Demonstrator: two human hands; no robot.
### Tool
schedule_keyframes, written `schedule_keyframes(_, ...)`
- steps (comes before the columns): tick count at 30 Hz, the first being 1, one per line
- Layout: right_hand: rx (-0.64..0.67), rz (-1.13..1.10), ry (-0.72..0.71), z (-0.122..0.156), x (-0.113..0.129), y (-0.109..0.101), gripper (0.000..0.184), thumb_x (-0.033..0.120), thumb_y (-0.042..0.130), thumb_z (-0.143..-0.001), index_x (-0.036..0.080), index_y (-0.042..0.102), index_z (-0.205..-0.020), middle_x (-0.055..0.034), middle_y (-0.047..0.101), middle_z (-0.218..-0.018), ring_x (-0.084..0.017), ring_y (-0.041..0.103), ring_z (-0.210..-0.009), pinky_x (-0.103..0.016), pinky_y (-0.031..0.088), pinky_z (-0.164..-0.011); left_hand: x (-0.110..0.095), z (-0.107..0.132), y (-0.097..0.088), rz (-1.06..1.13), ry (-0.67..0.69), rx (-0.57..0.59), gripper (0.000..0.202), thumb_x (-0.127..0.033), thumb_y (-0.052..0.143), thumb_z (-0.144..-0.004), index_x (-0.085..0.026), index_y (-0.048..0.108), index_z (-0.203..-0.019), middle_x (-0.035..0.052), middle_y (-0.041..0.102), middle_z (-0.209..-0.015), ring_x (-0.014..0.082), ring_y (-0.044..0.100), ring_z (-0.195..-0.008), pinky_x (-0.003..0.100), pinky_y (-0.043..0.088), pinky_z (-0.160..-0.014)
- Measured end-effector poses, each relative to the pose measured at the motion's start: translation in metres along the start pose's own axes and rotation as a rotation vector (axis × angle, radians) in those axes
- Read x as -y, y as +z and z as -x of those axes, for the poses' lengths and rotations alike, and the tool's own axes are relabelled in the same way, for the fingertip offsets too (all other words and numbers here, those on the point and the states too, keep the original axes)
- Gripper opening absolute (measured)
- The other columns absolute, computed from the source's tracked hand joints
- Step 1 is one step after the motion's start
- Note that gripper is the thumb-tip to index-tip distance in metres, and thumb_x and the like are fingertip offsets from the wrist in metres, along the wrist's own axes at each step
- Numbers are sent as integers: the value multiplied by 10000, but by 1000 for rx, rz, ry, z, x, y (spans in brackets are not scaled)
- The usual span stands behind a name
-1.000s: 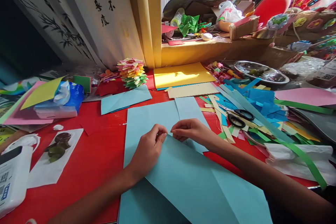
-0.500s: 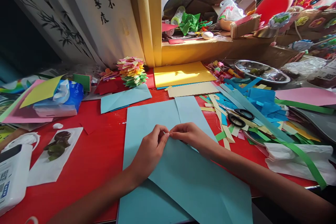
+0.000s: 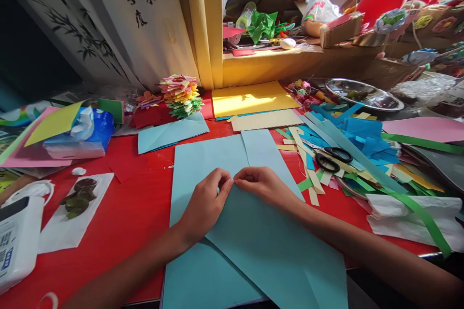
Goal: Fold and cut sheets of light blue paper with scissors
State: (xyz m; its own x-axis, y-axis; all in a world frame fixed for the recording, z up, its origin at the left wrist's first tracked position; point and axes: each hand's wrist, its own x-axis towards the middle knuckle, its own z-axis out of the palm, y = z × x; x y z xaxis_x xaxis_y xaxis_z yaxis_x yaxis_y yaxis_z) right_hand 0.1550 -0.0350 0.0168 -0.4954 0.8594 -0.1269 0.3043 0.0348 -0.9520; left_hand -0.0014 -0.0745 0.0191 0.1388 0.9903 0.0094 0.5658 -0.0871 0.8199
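Observation:
Both hands meet over light blue paper on the red table. My left hand (image 3: 210, 200) pinches the top corner of a loose light blue sheet (image 3: 275, 246) between thumb and forefinger. Right beside it, my right hand (image 3: 263, 184) pinches the same corner, with fingertips touching the left ones. This sheet slants down toward me over a larger light blue sheet (image 3: 197, 275) lying flat. Beyond my fingers, a light blue strip (image 3: 264, 147) lies along the upper right of the flat sheet. The fingers hide the pinched corner itself.
Black-handled scissors (image 3: 328, 161) lie among cut paper strips (image 3: 311, 169) on the right. Yellow paper (image 3: 253, 99), folded blue paper (image 3: 170, 134) and a stacked paper-piece model (image 3: 181, 96) are at the back. On the left are a tissue pack (image 3: 85, 133) and a white box-like device (image 3: 18, 244).
The view has shifted slightly. Both hands keep their pinch on the sheet's corner, and the paper lies nearly the same.

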Motion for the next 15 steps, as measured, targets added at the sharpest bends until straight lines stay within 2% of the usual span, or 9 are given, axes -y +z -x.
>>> schedule_keyframes(8, 3, -40, -6, -1, 0, -5, 211, 301, 475, -775, 160, 629, -805, -23, 636, -769, -128, 558, -676, -215, 395, -577, -1, -5, -14, -193, 64, -130, 191, -361, 347, -874, -227, 465, -805, -24, 531, -755, 115, 472, -649, 234, 378, -604)
schedule_keyframes(15, -24, 21, 32, -8, -10, -12, 217, 312, 479, -774, 162, 635, -799, -30, 640, -783, -126, 564, -672, -216, 406, -581, 13, -21, -30, -300, 94, -260, 201, -370, 340, -872, -220, 449, -793, -25, 510, -726, 114, 460, -617, 231, 352, -575)
